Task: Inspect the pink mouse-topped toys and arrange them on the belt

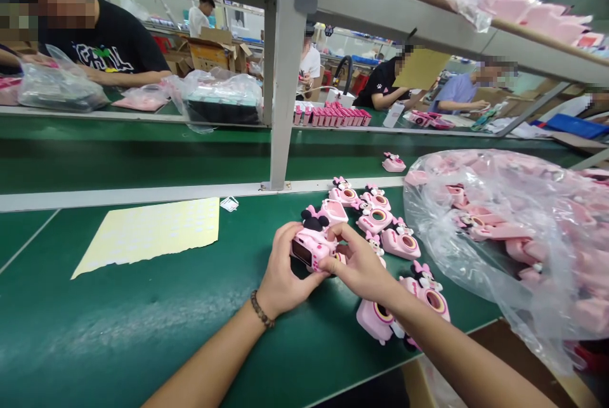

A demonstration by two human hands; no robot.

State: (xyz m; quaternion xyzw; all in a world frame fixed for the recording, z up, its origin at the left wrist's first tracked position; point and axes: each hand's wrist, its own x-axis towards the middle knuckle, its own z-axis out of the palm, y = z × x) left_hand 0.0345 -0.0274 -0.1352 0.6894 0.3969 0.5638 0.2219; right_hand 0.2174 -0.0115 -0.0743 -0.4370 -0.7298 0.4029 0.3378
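A pink toy camera (311, 248) with black mouse ears on top is held between both hands above the green bench. Its dark screen and small buttons face me. My left hand (285, 271), with a beaded bracelet at the wrist, grips the left end and underside. Fingers and thumb of my right hand (359, 262) close on its right side. Around and beyond the right hand lie several pink camera covers (375, 219) with round lens openings and mouse figures. More covers (380, 319) lie under the right forearm, which partly hides them.
A large clear plastic bag (476, 256) of pink covers fills the right side. A torn yellow sheet (157, 233) lies at left. A metal post (280, 78) rises from the bench's back rail. Several co-workers sit beyond, near a row of pink pieces (333, 116).
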